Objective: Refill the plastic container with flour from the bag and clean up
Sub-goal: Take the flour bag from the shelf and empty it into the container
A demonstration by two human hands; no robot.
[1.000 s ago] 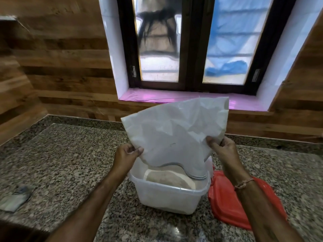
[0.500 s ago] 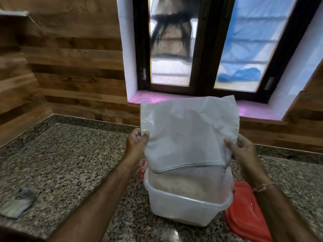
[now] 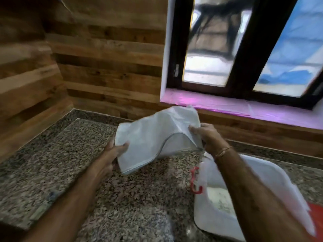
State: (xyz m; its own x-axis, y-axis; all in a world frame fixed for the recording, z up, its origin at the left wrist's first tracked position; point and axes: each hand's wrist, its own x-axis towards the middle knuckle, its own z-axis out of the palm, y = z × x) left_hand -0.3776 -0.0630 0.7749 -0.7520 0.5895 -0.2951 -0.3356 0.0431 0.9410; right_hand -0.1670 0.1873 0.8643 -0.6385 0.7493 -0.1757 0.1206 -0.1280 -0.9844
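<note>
The white flour bag [image 3: 153, 137] hangs limp and flat between both hands, above the granite counter and to the left of the container. My left hand [image 3: 113, 151] pinches its lower left corner. My right hand [image 3: 208, 137] pinches its right edge near the mouth. The clear plastic container [image 3: 209, 215] stands on the counter at the lower right, partly hidden behind my right forearm, with pale flour [image 3: 222, 203] showing inside. A red clip [image 3: 194, 180] sits at its left rim. A corner of the red lid [image 3: 316, 217] shows at the far right.
The granite counter [image 3: 136, 198] runs back to a wooden plank wall. A window with a pink sill [image 3: 227, 105] lies behind the bag. A small flat grey packet [image 3: 42, 206] lies on the counter at the left, blurred.
Both hands have carried the bag off the container and to the left, tilting it flatter. The view has swung left, so the container now sits at the lower right.
</note>
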